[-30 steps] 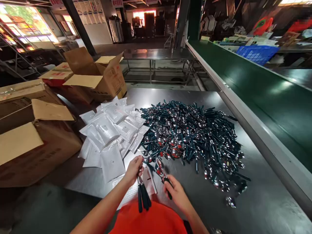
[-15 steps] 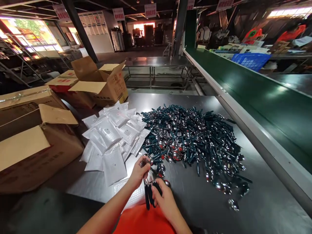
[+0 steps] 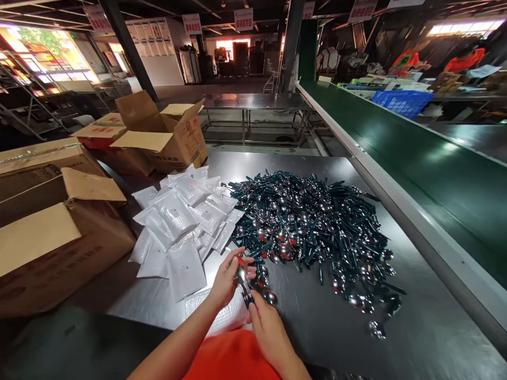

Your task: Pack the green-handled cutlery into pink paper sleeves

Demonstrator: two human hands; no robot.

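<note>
A small stack of spoons with shiny bowls and dark handles is between my hands, close to my body. My left hand cups the bowls, its fingers loosely curved around them with the tips apart. Lower down, my right hand is closed on the handles, which its fingers mostly hide. Just beyond my hands spreads a big pile of loose spoons with dark green handles. A white bubble mailer lies under my forearms at the table edge. Left of the pile is a heap of white padded mailers.
Open cardboard boxes stand along the left, with another open box behind. A green conveyor belt with a pale metal rail runs along the right of the steel table. People in orange work near a blue basket far right.
The spoon handles, fanned apart and hanging low before, are now drawn together in my right hand. My left fingers have loosened and opened around the bowls.
</note>
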